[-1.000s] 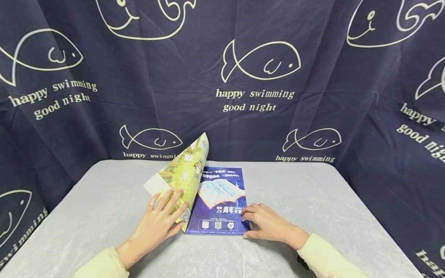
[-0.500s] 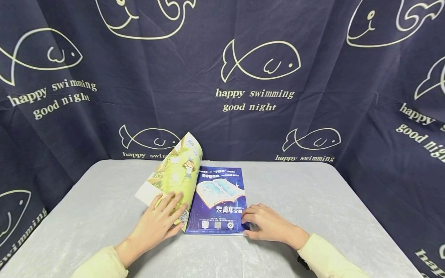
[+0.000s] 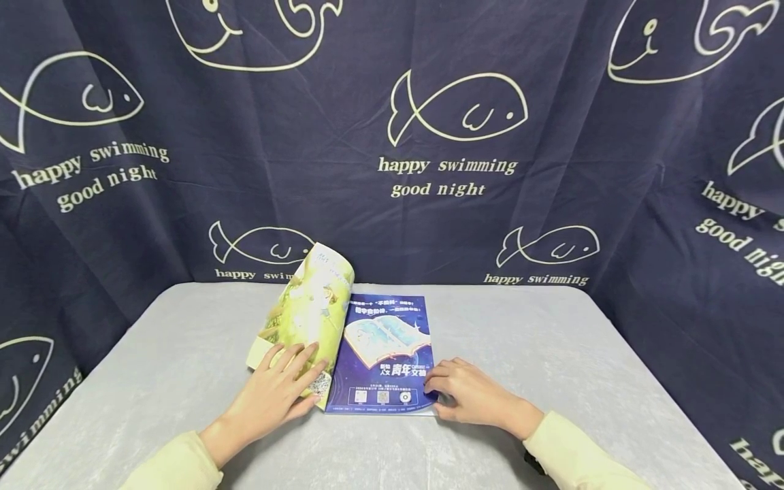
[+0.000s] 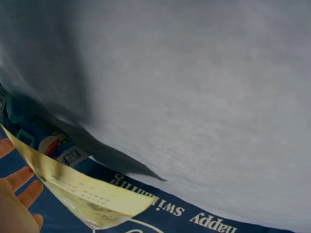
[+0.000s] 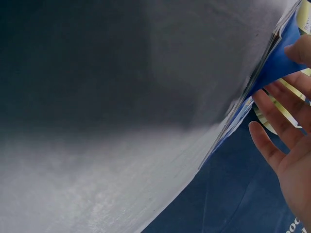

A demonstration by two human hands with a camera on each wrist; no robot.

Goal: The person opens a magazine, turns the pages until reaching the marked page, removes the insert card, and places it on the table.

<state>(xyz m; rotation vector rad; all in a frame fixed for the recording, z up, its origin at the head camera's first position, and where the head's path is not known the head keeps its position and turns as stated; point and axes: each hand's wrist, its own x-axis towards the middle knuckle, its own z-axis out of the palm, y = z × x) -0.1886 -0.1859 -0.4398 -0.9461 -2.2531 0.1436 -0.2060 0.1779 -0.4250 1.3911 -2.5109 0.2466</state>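
An open magazine (image 3: 384,350) lies in the middle of the table, its blue page printed with a picture of a book. The green-yellow cover (image 3: 324,289) is turned to the left and curls up off the tabletop. My left hand (image 3: 266,391) rests on the lower part of this cover with extended, spread fingers. In the left wrist view the cover's pale edge (image 4: 82,187) bows up beside the fingers. At the lower right corner, my right hand (image 3: 471,393) pinches the blue page. The right wrist view has that page's corner (image 5: 278,63) lifted between thumb and fingers, above the other sheets.
The magazine lies on a grey table (image 3: 527,327) with rounded far corners. A dark blue curtain (image 3: 453,231) with white fish drawings and lettering stands behind and along both sides. A dark band (image 3: 534,463) shows at the right sleeve.
The turned cover has swung further left and sunk lower under my left hand. The blue page's lower right corner has risen at my right hand's fingers. Both hands stay nearly in place.
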